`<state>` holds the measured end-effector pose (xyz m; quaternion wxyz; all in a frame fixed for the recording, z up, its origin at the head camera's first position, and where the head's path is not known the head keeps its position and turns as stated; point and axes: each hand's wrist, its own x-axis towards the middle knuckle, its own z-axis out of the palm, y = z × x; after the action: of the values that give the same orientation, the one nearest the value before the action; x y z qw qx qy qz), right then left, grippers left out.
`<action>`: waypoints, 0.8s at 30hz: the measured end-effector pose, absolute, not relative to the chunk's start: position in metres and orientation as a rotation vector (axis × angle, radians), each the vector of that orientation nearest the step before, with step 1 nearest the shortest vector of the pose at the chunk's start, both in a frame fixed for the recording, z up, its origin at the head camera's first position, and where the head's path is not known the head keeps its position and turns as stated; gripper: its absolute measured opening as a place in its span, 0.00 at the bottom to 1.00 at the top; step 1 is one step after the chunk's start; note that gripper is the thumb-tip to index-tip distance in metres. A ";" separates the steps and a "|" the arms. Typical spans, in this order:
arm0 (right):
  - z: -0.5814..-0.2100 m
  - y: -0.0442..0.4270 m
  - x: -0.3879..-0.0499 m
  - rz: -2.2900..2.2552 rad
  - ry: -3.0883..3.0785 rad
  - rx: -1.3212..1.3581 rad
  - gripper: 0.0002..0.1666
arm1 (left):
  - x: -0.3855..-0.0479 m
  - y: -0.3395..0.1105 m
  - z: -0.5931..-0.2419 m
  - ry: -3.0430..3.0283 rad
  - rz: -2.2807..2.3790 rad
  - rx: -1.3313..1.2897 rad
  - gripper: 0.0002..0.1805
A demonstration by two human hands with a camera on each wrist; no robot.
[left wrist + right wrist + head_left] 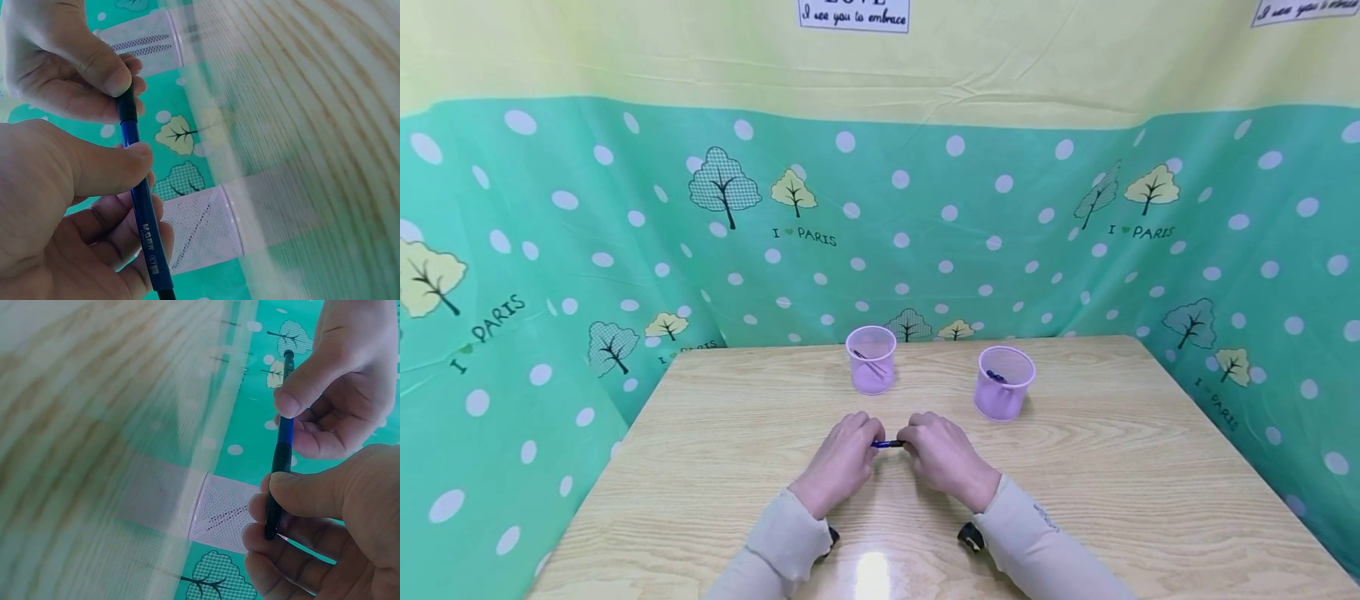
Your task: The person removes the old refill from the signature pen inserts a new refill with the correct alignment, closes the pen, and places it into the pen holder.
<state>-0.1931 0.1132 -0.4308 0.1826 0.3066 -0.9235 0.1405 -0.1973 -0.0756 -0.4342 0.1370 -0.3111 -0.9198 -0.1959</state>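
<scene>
- Two pale sleeves (1037, 546), nearest the head camera, reached over the wooden table (1112, 458) on the near side of the right cup (997, 404).
- The left hand (842, 462), left of the right cup, pinched the blue barrel of a pen (888, 444) between thumb and fingers.
- The right hand (946, 454), nearer the right cup, pinched the pen's black grip end.
- The pen itself sat between both hands, nearer the person than the right cup and off to its left. Its long axis ran crosswise; the grip end pointed right, the black top end left.
- Small dark pieces lay inside the right cup.
- The left cup (872, 381), holding thin rods, stood left of the right cup and slightly farther back.
- A dotted curtain (925, 283) hung behind the right cup.
</scene>
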 end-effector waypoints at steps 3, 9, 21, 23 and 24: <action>-0.431 0.113 -0.193 0.399 -2.602 0.859 0.08 | -0.197 -0.076 -0.434 -2.668 -0.563 -0.906 0.10; -0.430 0.113 -0.193 0.394 -2.603 0.853 0.07 | -0.197 -0.076 -0.434 -2.687 -0.565 -0.910 0.08; -0.430 0.114 -0.192 0.408 -2.601 0.851 0.08 | -0.198 -0.075 -0.435 -2.683 -0.531 -0.921 0.07; -0.430 0.114 -0.192 0.411 -2.606 0.848 0.08 | -0.197 -0.075 -0.435 -2.689 -0.525 -0.916 0.07; -0.429 0.114 -0.192 0.411 -2.608 0.845 0.08 | -0.197 -0.075 -0.435 -2.695 -0.524 -0.912 0.07</action>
<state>-0.1923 0.1141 -0.4294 0.1835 0.2995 -0.9249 0.1458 -0.1970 -0.0752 -0.4345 0.1239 -0.3129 -0.9243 -0.1797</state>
